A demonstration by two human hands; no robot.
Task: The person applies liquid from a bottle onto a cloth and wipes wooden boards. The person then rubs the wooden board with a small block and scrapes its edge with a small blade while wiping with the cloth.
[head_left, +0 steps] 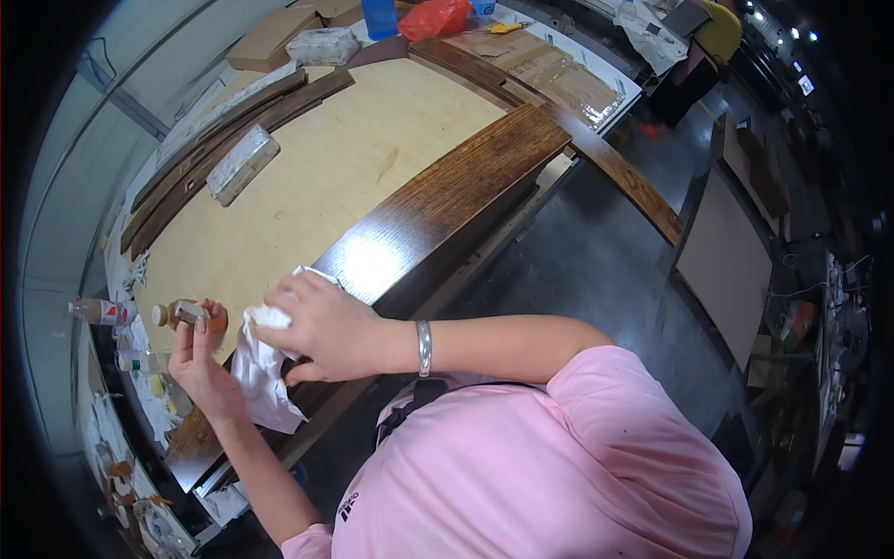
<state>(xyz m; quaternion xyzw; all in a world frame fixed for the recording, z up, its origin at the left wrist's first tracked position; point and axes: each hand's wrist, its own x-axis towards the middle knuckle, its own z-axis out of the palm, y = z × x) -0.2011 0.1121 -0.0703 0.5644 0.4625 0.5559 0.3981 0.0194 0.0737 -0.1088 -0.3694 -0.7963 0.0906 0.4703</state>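
Note:
A dark brown wooden board (438, 200) with a glossy grain lies along the near edge of a pale panel (345, 140). My right hand (331, 326) is closed on a crumpled white cloth (264, 373), pressing it onto the board near its left part. The cloth hangs over the board's near side. To the left, my left hand (207, 377) is raised, with thumb and fingers pinching a small grey-brown block (192, 311). Right behind that hand stands a small bottle (160, 315) with amber contents, partly hidden by the fingers.
A wrapped grey block (243, 164) rests on the panel beside narrow dark wooden strips (177, 198). Plastic bottles (101, 311) stand at the left edge. Cardboard (549, 70), a red plastic bag (435, 19) and a yellow cutter (507, 28) are at the back. Flat panels (726, 261) lean at right.

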